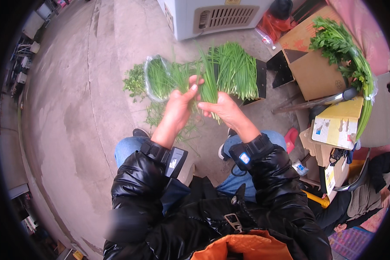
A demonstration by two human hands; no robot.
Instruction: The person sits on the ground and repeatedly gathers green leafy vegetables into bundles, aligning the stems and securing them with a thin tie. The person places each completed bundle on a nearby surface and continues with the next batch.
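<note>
My right hand [228,110] is closed around the lower part of a bunch of chives [209,82], whose long green blades point away from me. Just beside it, my left hand [180,105] is curled with thumb and fingers on some thinner, looser chive blades [180,74]. Behind my right hand a thick pile of chives [238,71] lies on a black tray [261,78], the pale stem ends toward me. Beyond my left hand, more greens sit in a clear plastic bag [148,82]. Loose blades and scraps [155,113] are scattered on the ground below my hands.
A leafy heap [135,81] lies left of the bag. At the far side stands a white appliance [212,19] with a vent. To the right are a cardboard box [314,73], a long bunch of celery [355,65] and a metal-framed chair [325,102]. Another person [364,195] sits at the lower right.
</note>
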